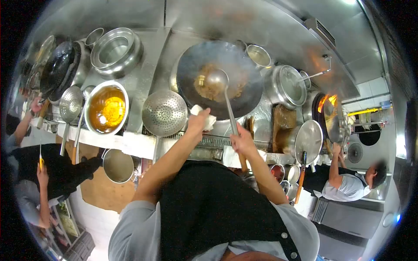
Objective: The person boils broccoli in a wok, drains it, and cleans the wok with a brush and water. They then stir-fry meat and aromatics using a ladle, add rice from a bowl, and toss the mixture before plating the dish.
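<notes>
A large dark wok stands at the centre of the stove, with brown food in it and haze above. My left hand is closed on a white cloth at the wok's near rim. Closed round the handle of a metal ladle is my right hand; the ladle's bowl lies over the food. A perforated strainer rests left of the wok, beside my left forearm.
A bowl of amber oil sits at the left. Metal pots and a mesh skimmer are at the right. One person works by a flaming wok at far right; another person is at far left.
</notes>
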Motion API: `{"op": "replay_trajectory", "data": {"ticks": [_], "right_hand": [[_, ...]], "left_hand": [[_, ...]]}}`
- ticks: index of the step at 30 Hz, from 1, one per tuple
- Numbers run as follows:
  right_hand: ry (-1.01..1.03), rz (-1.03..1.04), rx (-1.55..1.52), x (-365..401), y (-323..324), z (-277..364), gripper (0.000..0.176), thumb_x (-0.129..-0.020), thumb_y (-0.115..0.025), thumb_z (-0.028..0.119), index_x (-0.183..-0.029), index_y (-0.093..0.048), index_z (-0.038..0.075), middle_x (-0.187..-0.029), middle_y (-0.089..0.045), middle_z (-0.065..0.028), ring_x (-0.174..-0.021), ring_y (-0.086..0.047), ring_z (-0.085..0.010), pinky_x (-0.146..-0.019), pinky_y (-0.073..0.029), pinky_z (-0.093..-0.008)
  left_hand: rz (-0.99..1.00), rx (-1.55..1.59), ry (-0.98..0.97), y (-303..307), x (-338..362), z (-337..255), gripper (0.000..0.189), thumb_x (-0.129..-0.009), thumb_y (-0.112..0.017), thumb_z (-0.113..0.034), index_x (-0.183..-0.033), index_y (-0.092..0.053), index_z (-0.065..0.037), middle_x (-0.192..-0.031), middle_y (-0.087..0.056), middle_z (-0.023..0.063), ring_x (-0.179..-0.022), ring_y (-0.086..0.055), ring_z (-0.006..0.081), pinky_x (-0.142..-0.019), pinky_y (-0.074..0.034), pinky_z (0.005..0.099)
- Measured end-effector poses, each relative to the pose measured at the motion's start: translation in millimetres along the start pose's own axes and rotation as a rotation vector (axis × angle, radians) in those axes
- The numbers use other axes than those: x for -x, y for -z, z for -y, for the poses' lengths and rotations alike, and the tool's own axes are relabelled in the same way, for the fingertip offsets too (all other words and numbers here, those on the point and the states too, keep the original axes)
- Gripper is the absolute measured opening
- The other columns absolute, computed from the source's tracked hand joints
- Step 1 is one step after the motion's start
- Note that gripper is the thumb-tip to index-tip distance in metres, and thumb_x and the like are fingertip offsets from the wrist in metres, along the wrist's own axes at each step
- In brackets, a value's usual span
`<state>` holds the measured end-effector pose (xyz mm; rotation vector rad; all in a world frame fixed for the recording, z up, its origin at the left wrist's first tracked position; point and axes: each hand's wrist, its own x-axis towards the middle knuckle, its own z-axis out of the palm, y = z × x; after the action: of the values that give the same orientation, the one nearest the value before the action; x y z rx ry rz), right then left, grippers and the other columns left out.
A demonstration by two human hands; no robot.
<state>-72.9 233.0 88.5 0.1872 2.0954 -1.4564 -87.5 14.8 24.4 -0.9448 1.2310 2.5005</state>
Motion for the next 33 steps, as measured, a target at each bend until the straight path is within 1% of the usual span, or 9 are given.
{"op": "replay_trajectory", "data": {"ticks": [6,10,15,19,22,26,28,30,33], "right_hand": [[0.216,-0.209,0.245,-49.4,26.8,-53.8,0.076,-0.099,-0.064,0.010,-0.167,-0.031,0.011,-0.070,-0.057,-0.0028,-0.054,-0.053,-0.0109,-0.049,-0.045,-0.0284],[-0.058,0.111,-0.031,-23.0,32.3,-6.8,0.079,-0.096,-0.063,0.002,-0.167,-0.031,0.013,-0.067,-0.056,-0.0013,-0.051,-0.054,-0.0124,-0.046,-0.046,-0.0307],[0.240,-0.221,0.364,-57.7,36.5,-17.5,0.077,-0.098,-0.063,0.010,-0.167,-0.030,0.012,-0.074,-0.058,-0.0037,-0.052,-0.054,-0.0127,-0.049,-0.046,-0.0306],[0.120,-0.091,0.310,-31.3,34.1,-56.8,0.080,-0.096,-0.064,0.006,-0.168,-0.029,0.014,-0.075,-0.058,-0.0029,-0.051,-0.053,-0.0116,-0.048,-0.046,-0.0310],[-0.062,0.068,0.068,-58.9,50.4,-3.9,0.083,-0.095,-0.065,0.002,-0.169,-0.029,0.016,-0.073,-0.058,-0.0015,-0.050,-0.051,-0.0098,-0.046,-0.045,-0.0307],[0.062,-0.205,0.525,-47.6,37.0,7.3,0.085,-0.095,-0.068,0.007,-0.169,-0.027,0.016,-0.118,-0.071,-0.0227,-0.086,-0.069,-0.0282,-0.081,-0.058,-0.0384],[0.434,-0.258,0.560,-40.5,32.7,-74.8,0.082,-0.096,-0.065,0.007,-0.168,-0.027,0.013,-0.118,-0.071,-0.0226,-0.087,-0.069,-0.0295,-0.083,-0.057,-0.0380],[-0.101,0.083,0.105,1.5,23.9,-1.3,0.080,-0.097,-0.064,0.006,-0.168,-0.027,0.010,-0.092,-0.070,-0.0123,-0.068,-0.066,-0.0215,-0.065,-0.056,-0.0341],[-0.059,0.160,-0.008,-58.8,53.6,-3.6,0.079,-0.097,-0.062,0.005,-0.168,-0.027,0.012,-0.077,-0.061,-0.0038,-0.055,-0.058,-0.0146,-0.052,-0.049,-0.0306]], "left_hand": [[-0.143,0.013,-0.290,6.0,-8.2,14.3,0.014,-0.087,-0.068,-0.008,-0.098,-0.063,-0.002,-0.087,-0.067,0.0079,-0.076,-0.066,0.0214,-0.065,-0.052,0.0376],[-0.130,-0.053,-0.170,8.8,-25.7,6.2,0.011,-0.085,-0.065,-0.001,-0.094,-0.059,-0.004,-0.083,-0.062,0.0058,-0.071,-0.063,0.0192,-0.063,-0.051,0.0361],[-0.125,-0.036,-0.207,1.1,-6.3,-0.2,0.012,-0.087,-0.065,-0.001,-0.099,-0.062,-0.002,-0.087,-0.064,0.0061,-0.073,-0.064,0.0191,-0.063,-0.052,0.0354],[-0.139,-0.002,-0.229,1.8,-3.7,0.4,0.010,-0.086,-0.065,-0.003,-0.096,-0.064,-0.002,-0.085,-0.064,0.0055,-0.075,-0.065,0.0187,-0.066,-0.053,0.0355],[-0.169,-0.108,-0.209,6.3,-13.1,10.1,0.017,-0.090,-0.064,-0.011,-0.099,-0.067,0.003,-0.089,-0.069,0.0102,-0.073,-0.065,0.0204,-0.063,-0.052,0.0349],[-0.162,-0.071,-0.271,-4.0,5.6,-0.5,0.018,-0.090,-0.066,-0.011,-0.100,-0.067,0.004,-0.092,-0.071,0.0097,-0.077,-0.067,0.0199,-0.073,-0.054,0.0343],[-0.177,-0.078,-0.270,1.5,-4.3,8.7,0.020,-0.091,-0.065,-0.011,-0.102,-0.067,0.005,-0.094,-0.072,0.0106,-0.076,-0.069,0.0208,-0.067,-0.055,0.0352],[-0.163,-0.158,-0.216,13.0,-20.5,11.7,0.020,-0.090,-0.064,-0.010,-0.103,-0.067,0.005,-0.095,-0.072,0.0118,-0.074,-0.069,0.0213,-0.062,-0.055,0.0355],[-0.165,-0.043,-0.224,-2.2,0.0,-1.2,0.012,-0.089,-0.065,-0.006,-0.098,-0.066,0.002,-0.086,-0.067,0.0076,-0.072,-0.064,0.0179,-0.062,-0.050,0.0344]]}}
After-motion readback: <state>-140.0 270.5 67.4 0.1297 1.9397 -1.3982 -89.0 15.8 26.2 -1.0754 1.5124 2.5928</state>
